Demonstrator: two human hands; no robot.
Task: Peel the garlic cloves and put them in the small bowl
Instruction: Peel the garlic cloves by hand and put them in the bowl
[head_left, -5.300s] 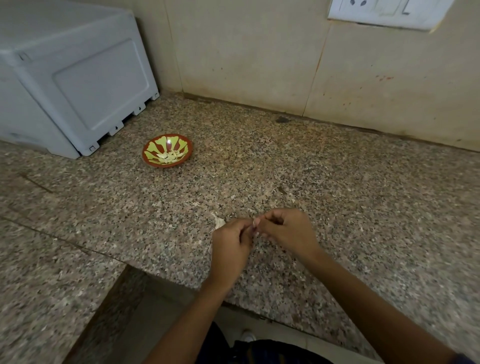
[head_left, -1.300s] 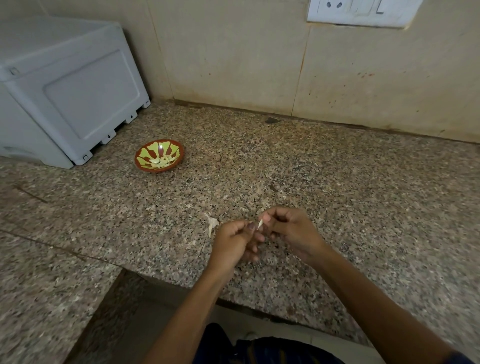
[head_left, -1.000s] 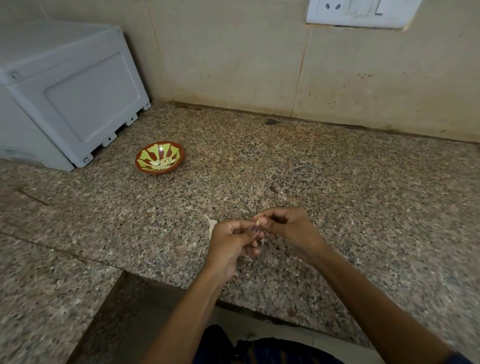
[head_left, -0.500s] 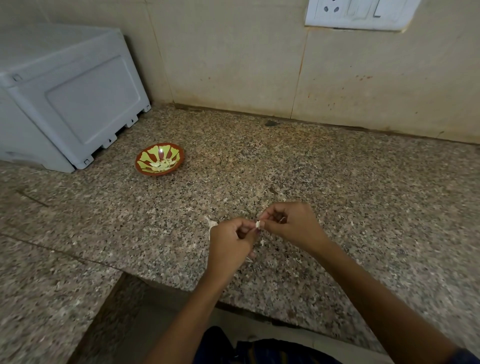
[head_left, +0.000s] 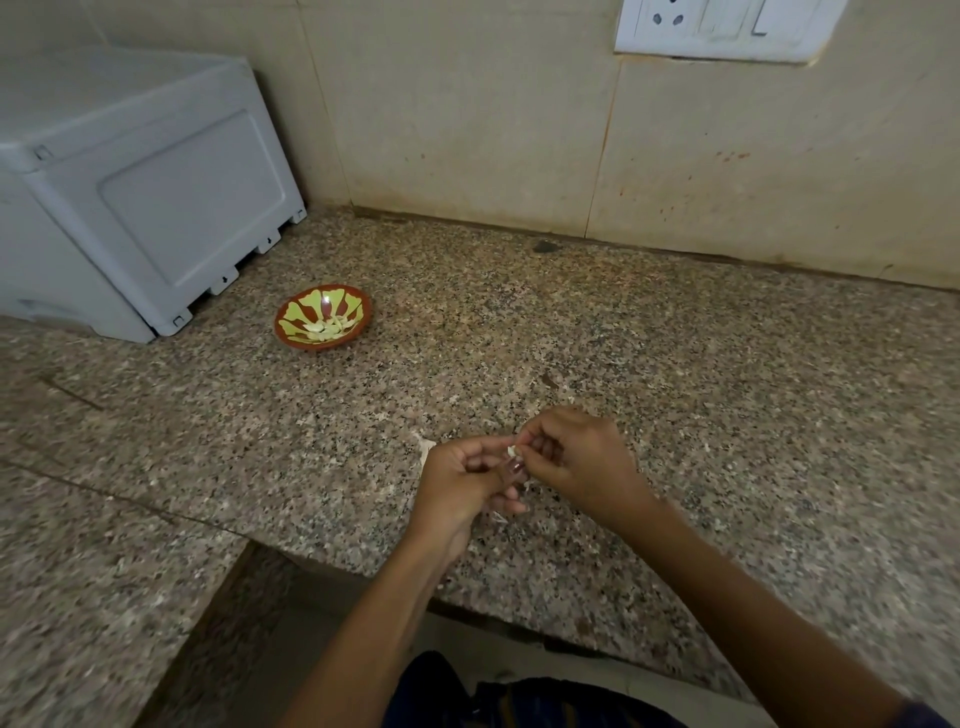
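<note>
A: What's in the grip?

B: A small pale garlic clove (head_left: 513, 451), pinched between the fingertips of the right hand (head_left: 582, 462) and the left hand (head_left: 460, 483), held just above the granite counter (head_left: 675, 374) near its front edge.

A: Which way does it point?

B: Too small to be sure; its long axis seems to run roughly upright between the fingers.

A: And around it?

B: Papery whitish skins (head_left: 425, 448) lie on the speckled, polished stone just beside the left hand. Well apart, back left, sits the small bowl (head_left: 323, 318), round and glossy, red-brown rim with yellow-green petals, pale peeled cloves (head_left: 324, 327) inside. Behind it stands a grey plastic box (head_left: 140, 208) with a recessed panel. Beige tiled wall (head_left: 467, 130), white socket plate (head_left: 722, 26).
</note>
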